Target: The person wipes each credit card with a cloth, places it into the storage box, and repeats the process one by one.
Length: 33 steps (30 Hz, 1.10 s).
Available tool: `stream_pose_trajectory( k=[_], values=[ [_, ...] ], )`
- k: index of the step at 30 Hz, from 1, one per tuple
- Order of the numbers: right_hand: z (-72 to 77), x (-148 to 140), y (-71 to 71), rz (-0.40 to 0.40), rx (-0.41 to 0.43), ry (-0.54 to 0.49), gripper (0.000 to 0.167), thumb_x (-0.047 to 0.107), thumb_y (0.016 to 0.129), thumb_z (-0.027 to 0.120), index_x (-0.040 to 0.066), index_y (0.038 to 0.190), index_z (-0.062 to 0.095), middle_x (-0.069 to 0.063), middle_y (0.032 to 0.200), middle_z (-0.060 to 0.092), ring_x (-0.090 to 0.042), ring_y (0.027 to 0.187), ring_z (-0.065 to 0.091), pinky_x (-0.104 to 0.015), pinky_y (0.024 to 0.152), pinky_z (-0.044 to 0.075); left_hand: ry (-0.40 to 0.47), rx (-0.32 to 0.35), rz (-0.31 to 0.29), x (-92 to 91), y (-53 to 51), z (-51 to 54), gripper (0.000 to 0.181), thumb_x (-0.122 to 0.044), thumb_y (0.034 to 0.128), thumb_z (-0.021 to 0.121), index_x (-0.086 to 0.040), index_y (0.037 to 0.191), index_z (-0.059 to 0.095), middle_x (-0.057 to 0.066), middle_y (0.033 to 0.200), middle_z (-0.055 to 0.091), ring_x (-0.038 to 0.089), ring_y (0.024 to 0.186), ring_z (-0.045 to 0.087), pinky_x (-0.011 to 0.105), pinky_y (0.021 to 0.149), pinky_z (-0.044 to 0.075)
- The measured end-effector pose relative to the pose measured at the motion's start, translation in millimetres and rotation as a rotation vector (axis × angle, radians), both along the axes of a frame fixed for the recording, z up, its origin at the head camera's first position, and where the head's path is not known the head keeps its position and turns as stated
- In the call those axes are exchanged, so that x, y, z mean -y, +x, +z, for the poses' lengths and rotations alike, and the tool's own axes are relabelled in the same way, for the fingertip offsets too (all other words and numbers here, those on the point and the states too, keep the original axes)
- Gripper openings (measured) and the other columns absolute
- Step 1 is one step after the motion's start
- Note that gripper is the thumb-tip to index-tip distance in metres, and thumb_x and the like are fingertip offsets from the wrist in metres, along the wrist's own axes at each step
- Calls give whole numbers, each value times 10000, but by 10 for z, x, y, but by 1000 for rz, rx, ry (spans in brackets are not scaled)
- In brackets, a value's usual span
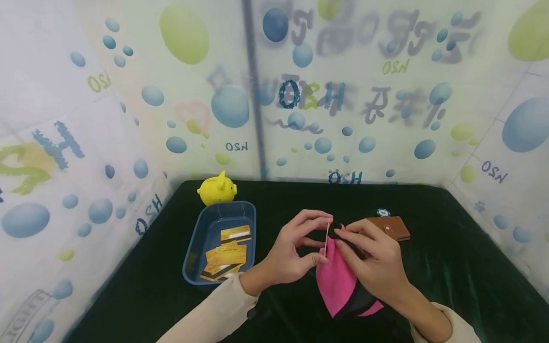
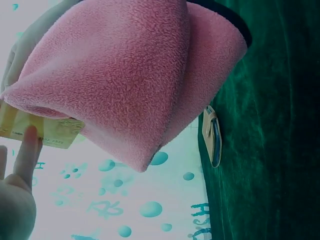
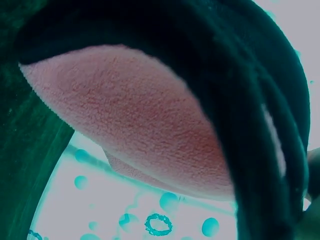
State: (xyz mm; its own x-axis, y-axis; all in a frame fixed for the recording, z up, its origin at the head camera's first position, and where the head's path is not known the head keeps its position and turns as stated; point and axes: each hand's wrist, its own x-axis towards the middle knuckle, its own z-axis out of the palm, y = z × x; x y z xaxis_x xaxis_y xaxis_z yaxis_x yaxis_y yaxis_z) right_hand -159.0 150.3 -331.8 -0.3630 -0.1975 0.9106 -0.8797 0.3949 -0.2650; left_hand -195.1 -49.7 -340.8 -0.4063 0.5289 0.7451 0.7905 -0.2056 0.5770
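Note:
In the head view my left hand [image 1: 296, 247] pinches a card [image 1: 327, 240] by its edges, fingers at the top and thumb at the bottom, so the card stands edge-on. The left wrist view shows the card's gold face [image 2: 55, 137], partly covered by cloth. My right hand [image 1: 377, 259] grips a fuzzy pink cloth [image 1: 336, 281] with a black border, bunched up against the card. Folds of this cloth fill much of both wrist views, its pink pile [image 3: 135, 115] framed by the dark border in the right one.
A blue tray [image 1: 188, 252] on the left holds several gold cards [image 1: 227, 255]. Behind it stands a yellow piggy bank [image 1: 216, 190]. A brown wallet [image 1: 399, 228] and a poker chip [image 1: 383, 212] lie beyond my right hand on the dark green tablecloth [image 1: 463, 276].

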Motion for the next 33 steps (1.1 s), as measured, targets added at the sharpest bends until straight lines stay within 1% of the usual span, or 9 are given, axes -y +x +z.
stream_pose_trajectory(
  k=[3, 8, 10, 12, 16, 18, 22, 26, 33],
  values=[
    [-1, 0, -9, -6, -2, 1, 443, 367, 979, 622, -52, 937, 758, -87, 849, 635, -63, 590, 439, -149, 476, 355, 24, -7, 6, 3, 14, -7, 553, 139, 775, 749, 118, 1279, 525, 256, 1344, 410, 335, 1159, 603, 355, 765, 603],
    [-1, 1, -28, -6, -1, 0, 437, 368, 973, 629, -47, 938, 759, -81, 846, 635, -62, 586, 431, -161, 473, 349, 54, -14, -4, 30, 35, -12, 542, 165, 752, 755, 116, 1246, 536, 256, 1340, 378, 362, 1130, 593, 371, 766, 604],
    [-2, 0, -34, -11, -3, 1, 432, 367, 973, 631, -43, 936, 761, -78, 847, 636, -56, 582, 423, -157, 475, 343, 60, -39, -6, 39, 28, -14, 550, 154, 744, 770, 105, 1243, 542, 256, 1338, 377, 353, 1120, 589, 364, 775, 602],
    [-4, -1, -35, -13, -4, 2, 432, 369, 972, 632, -41, 933, 761, -77, 846, 635, -49, 576, 413, -147, 477, 334, 60, -117, 0, 53, 9, -17, 559, 101, 750, 797, 100, 1245, 538, 265, 1317, 393, 347, 1106, 598, 339, 775, 600],
    [-3, -2, -37, -9, -4, 3, 433, 371, 971, 632, -40, 929, 761, -80, 846, 635, -43, 566, 405, -133, 477, 329, 59, -328, 16, 90, -42, -14, 540, -117, 850, 785, 96, 1266, 515, 279, 1273, 435, 331, 1078, 631, 279, 780, 592],
    [0, -3, -42, -6, -5, 5, 432, 370, 971, 633, -40, 928, 760, -81, 847, 636, -42, 563, 400, -128, 478, 326, 51, -403, 18, 108, -57, -4, 544, -214, 899, 736, 96, 1278, 500, 281, 1269, 445, 322, 1078, 635, 259, 789, 586],
    [4, -9, -49, -9, -2, 8, 430, 372, 971, 632, -36, 932, 761, -81, 851, 642, -42, 565, 401, -124, 480, 322, 58, -440, 10, 126, -55, 24, 542, -268, 935, 686, 114, 1262, 484, 288, 1272, 442, 320, 1097, 610, 253, 785, 585],
    [-5, -17, -51, -13, 8, 8, 441, 387, 969, 628, -32, 938, 763, -83, 854, 645, -50, 569, 406, -139, 478, 325, 94, -459, 18, 133, -47, 40, 544, -318, 956, 644, 127, 1223, 479, 298, 1257, 443, 333, 1120, 560, 258, 766, 590],
    [10, -31, -41, -6, 50, 19, 395, 361, 962, 647, -16, 973, 765, -73, 869, 648, -49, 578, 406, -145, 488, 337, 136, -485, 23, 162, -36, 61, 550, -352, 976, 600, 132, 1198, 465, 314, 1231, 440, 349, 1101, 558, 261, 739, 595]
  ],
)
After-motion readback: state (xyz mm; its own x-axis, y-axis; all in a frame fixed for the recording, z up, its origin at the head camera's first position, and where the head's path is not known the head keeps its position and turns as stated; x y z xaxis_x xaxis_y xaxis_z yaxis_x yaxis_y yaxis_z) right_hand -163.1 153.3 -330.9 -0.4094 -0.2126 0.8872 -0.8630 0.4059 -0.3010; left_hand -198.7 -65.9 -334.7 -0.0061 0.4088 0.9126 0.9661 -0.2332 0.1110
